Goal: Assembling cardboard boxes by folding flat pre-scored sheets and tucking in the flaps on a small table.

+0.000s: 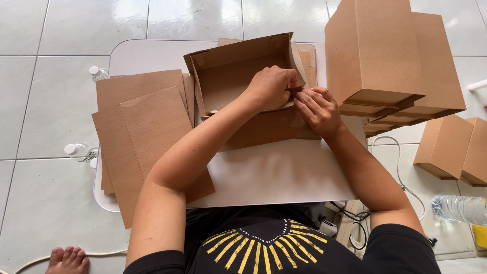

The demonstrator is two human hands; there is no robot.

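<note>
Grip: left hand [271, 87] and right hand [317, 109] both pinch the right wall of a half-folded brown cardboard box [228, 76], at centre of white table [284, 175]. Flat blanks [144, 132] left; finished boxes [390, 56] stacked right.

water bottles [459, 208], stacked finished boxes [390, 56]

You wear a black short-sleeved shirt [274, 248] with a yellow sunburst print [256, 248] across the chest; your forearms are bare, and so is your foot [67, 260].
</note>
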